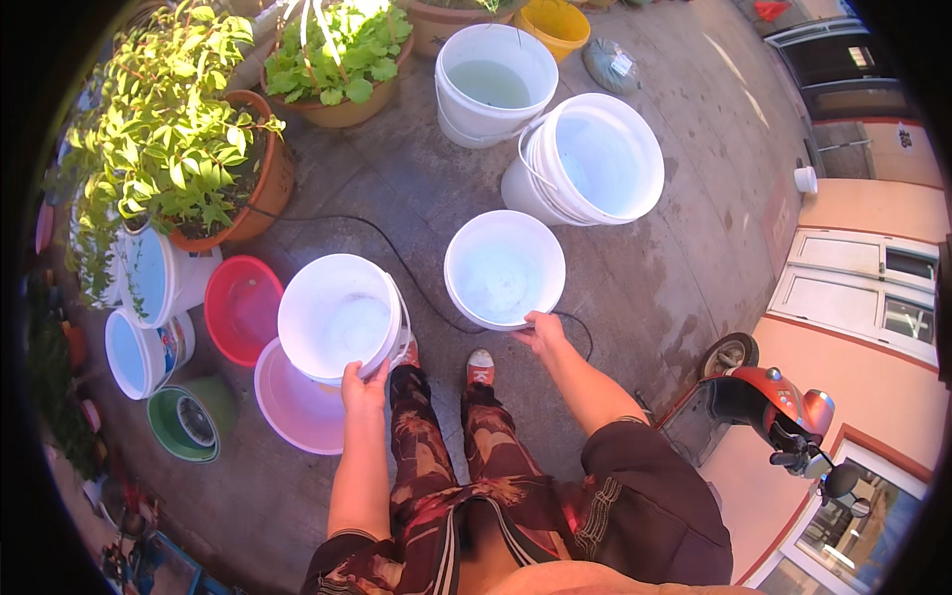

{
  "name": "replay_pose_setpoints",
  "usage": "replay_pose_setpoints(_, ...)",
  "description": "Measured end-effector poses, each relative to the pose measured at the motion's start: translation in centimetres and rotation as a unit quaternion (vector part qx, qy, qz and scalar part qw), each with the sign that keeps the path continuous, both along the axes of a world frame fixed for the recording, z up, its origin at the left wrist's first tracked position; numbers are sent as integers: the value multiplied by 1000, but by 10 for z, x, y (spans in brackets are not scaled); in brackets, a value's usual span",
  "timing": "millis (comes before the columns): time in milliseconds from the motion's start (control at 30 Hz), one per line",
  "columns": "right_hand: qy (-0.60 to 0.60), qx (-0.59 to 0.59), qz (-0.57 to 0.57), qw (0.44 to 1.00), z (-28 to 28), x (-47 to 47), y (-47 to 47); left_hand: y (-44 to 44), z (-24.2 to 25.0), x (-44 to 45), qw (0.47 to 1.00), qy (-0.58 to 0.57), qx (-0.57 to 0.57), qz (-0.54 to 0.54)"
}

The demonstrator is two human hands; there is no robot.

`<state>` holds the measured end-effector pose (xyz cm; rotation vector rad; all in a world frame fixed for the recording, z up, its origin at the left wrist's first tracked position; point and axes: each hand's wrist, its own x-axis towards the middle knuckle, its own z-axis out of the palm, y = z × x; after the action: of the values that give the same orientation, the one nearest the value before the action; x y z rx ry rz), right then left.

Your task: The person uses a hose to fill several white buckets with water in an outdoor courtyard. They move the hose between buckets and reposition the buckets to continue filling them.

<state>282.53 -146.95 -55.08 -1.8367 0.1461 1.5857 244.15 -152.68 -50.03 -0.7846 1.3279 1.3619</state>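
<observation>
My left hand (364,388) grips the near rim of a white plastic bucket (338,316), whose wire handle hangs at its right side. The bucket overlaps a pink plastic basin (294,405) beneath it in view. With my right hand (544,332) I hold the near rim of a second white bucket (506,269), tilted so its inside shows. Neither bucket shows clear contents. Beyond them, a stack of white buckets (606,160) leans towards me, beside a white bucket of cloudy water (491,82).
A black hose or cable (379,230) crosses the concrete floor. To the left are a red basin (242,309), a green tub (186,424), white buckets (145,349) and a large potted plant (260,190). A yellow bucket (554,30) stands far off; a red scooter (781,401) is at right.
</observation>
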Motion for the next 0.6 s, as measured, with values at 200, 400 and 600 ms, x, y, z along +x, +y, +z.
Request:
replay_pose_setpoints(200, 39, 50, 35, 997, 95, 23, -32, -81, 75, 15, 999, 20, 25, 22)
replay_pose_setpoints(400, -6, 100, 162, 982, 199, -24, -46, -184, 142, 16, 991, 116, 50, 34)
replay_pose_setpoints(600, -30, 149, 298, 943, 257, -97, -77, -268, 189, -10, 979, 169, 64, 94)
